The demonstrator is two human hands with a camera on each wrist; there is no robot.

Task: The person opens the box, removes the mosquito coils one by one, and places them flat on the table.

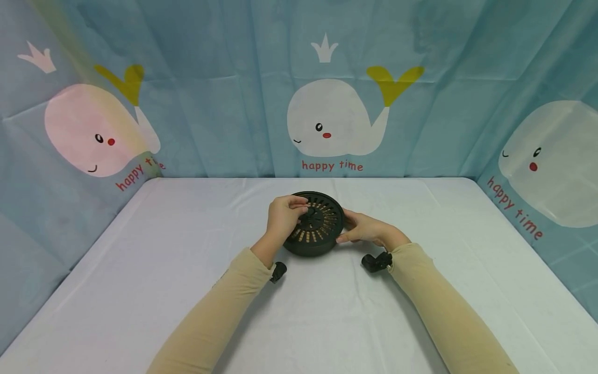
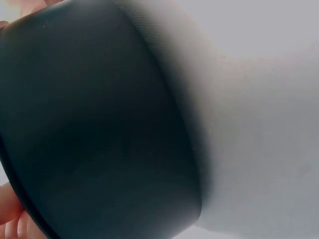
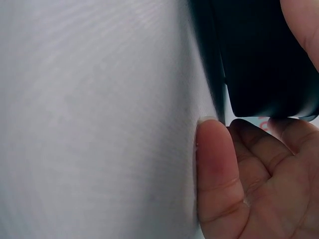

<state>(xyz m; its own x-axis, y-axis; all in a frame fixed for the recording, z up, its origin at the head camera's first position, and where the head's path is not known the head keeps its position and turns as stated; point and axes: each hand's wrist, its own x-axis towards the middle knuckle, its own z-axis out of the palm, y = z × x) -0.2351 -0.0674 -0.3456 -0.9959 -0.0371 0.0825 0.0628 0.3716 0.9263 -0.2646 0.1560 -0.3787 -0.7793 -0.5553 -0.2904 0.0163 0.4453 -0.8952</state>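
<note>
Head view: a dark round pot (image 1: pixel 310 250) stands near the middle of a white table (image 1: pixel 308 322), pale material showing through the slots of its lid (image 1: pixel 330 222). My right hand (image 1: pixel 368 229) grips the pot's side, thumb toward the front and fingers behind. My left hand (image 1: pixel 282 217) reaches over the lid from the opposite side, fingers bent near its centre; whether they pinch anything, I cannot tell. Seen from my left wrist, the pot's smooth wall takes up much of the view. Small black cameras (image 1: pixel 372 263) sit at the cuffs of my beige sleeves (image 1: pixel 205 317). Beyond the table, a blue curtain (image 1: pixel 224 130) carries cartoon whales (image 1: pixel 338 111) and red lettering (image 1: pixel 332 166) reading "happy time."
</note>
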